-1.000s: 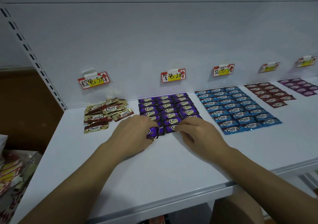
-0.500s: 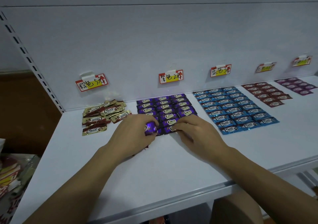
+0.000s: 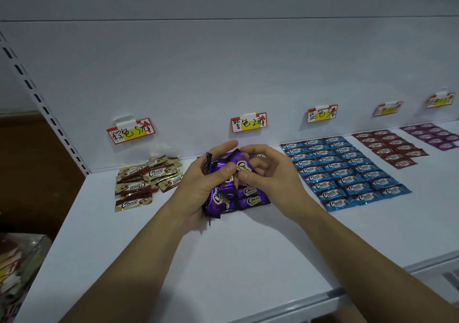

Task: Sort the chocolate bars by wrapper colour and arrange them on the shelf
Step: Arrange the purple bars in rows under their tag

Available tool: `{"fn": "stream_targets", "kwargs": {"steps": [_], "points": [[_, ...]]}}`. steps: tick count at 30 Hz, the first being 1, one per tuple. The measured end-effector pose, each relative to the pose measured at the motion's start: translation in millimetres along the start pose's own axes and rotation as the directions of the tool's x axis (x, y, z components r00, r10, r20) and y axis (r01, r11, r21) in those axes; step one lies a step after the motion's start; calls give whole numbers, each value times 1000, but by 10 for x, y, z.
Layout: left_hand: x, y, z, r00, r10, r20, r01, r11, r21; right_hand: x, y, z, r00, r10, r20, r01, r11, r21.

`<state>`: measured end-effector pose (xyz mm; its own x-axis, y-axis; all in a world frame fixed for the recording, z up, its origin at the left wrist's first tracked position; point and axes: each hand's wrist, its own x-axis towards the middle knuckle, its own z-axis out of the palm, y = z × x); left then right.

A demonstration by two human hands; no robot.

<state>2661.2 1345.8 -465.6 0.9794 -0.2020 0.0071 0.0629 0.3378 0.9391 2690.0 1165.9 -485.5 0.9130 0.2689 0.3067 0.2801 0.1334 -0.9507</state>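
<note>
A: Nearest first?
B: White shelf (image 3: 223,268), both forearms reaching in over its front edge. A bag (image 3: 17,260) of packets sits low left, off the shelf, blurred.
A: Hands?
B: Left hand (image 3: 198,188) is clenched round a bunch of purple bars (image 3: 222,173), lifted off the shelf. Right hand (image 3: 270,173) pinches the top bar (image 3: 244,165) of that bunch between thumb and forefinger.
A: Other purple ones?
B: Flat bars (image 3: 252,199) lie on the shelf just under the hands, partly hidden.
A: Either side?
B: To the left, gold bars (image 3: 144,181) in a loose heap. To the right, blue bars (image 3: 342,171) in neat rows. Farther right are red bars (image 3: 390,148), then mauve bars (image 3: 432,136), also in rows.
A: Back?
B: Labels (image 3: 248,122) on the rear panel, one above each group. They are handwritten and the far ones are blurred.
</note>
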Motion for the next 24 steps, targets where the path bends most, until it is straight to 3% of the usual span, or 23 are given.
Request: {"fn": "stream_targets", "kwargs": {"steps": [3, 6, 8, 10, 13, 15, 18, 20, 22, 23, 24], "points": [[40, 31, -9, 986, -114, -119, 87, 973, -212, 7, 56, -69, 998, -3, -69, 4, 1000, 14], [72, 59, -5, 938, -315, -147, 198, 831, -520, 2, 77, -124, 996, -1, -84, 0, 1000, -6], [66, 67, 2, 916, -379, -132, 229, 765, -601, -9, 83, -130, 996, -23, -85, 19, 999, -44], [55, 66, 14, 910, -389, -145, 226, 757, -613, -24, 92, -154, 988, -124, -90, 105, 976, -191], [31, 46, 27, 913, -373, -164, 211, 777, -593, -66, 64, -250, 927, -374, -31, 283, 751, -596], [25, 34, 34, 915, -364, -173, 209, 797, -567, -86, -14, -335, 899, -437, 28, 326, 625, -710], [8, 46, 104, 925, -332, -185, 205, 845, -494, -100, -74, -547, 940, -338, 36, 245, 599, -762], [5, 36, 144, 951, -249, -183, 172, 918, -357, -119, -75, -736, 971, -235, 51, 183, 587, -789], [9, -1, 162, 976, -106, -193, 105, 994, -15, -183, -44, -881, 978, -201, 61, 165, 555, -816], [7, -28, 173, 984, -14, -179, 52, 976, 213, -222, -29, -913, 978, -198, 59, 160, 545, -823], [8, -59, 191, 984, 91, -152, -10, 885, 465, -258, -16, -925, 981, -190, 50, 148, 550, -822]]}}
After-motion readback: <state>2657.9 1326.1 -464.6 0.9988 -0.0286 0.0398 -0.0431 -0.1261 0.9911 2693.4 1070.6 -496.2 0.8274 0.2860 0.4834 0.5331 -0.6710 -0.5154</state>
